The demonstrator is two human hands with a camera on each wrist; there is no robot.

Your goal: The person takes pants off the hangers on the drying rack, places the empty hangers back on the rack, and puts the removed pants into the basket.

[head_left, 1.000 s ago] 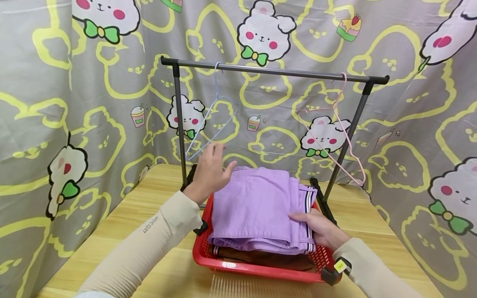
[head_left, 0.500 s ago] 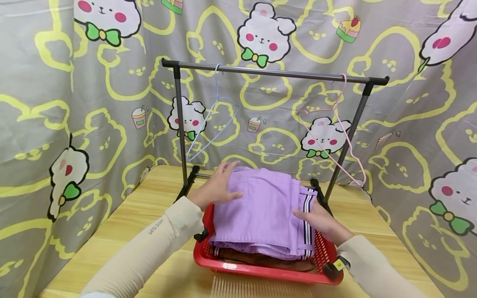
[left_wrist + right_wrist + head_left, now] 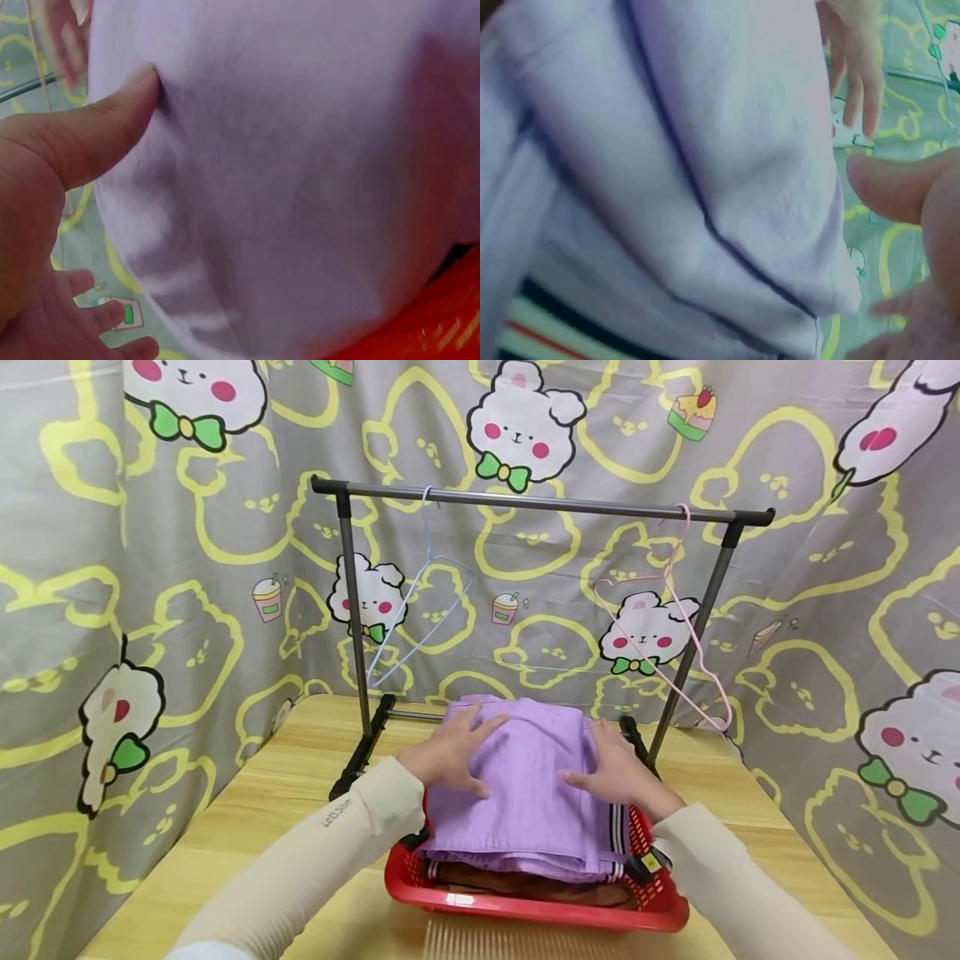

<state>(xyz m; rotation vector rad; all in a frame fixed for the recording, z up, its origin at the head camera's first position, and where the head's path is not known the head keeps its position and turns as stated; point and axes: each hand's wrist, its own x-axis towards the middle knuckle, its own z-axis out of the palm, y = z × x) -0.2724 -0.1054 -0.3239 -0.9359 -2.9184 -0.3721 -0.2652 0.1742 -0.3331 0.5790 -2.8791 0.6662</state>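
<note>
A folded lavender garment point(image 3: 525, 810) with dark and white stripes along its right edge lies on top in a red plastic basket point(image 3: 525, 912). My left hand point(image 3: 453, 753) rests over its left part, fingers spread; in the left wrist view the thumb touches the cloth point(image 3: 262, 187). My right hand point(image 3: 617, 770) is over the right part with thumb and fingers apart. The right wrist view shows that thumb beside the fabric point(image 3: 705, 150), not pinching it. Beneath the lavender garment, brown cloth point(image 3: 532, 885) shows at the basket's front.
Behind the basket stands a dark metal clothes rack point(image 3: 540, 503). A blue hanger point(image 3: 430, 560) hangs at its left, a pink hanger point(image 3: 667, 568) at its right. The wooden table point(image 3: 292, 785) is enclosed by a cartoon-print curtain point(image 3: 172, 635).
My left hand has come down and right from above the garment's left edge. My right hand has let go of the striped edge and moved up and inward over the top.
</note>
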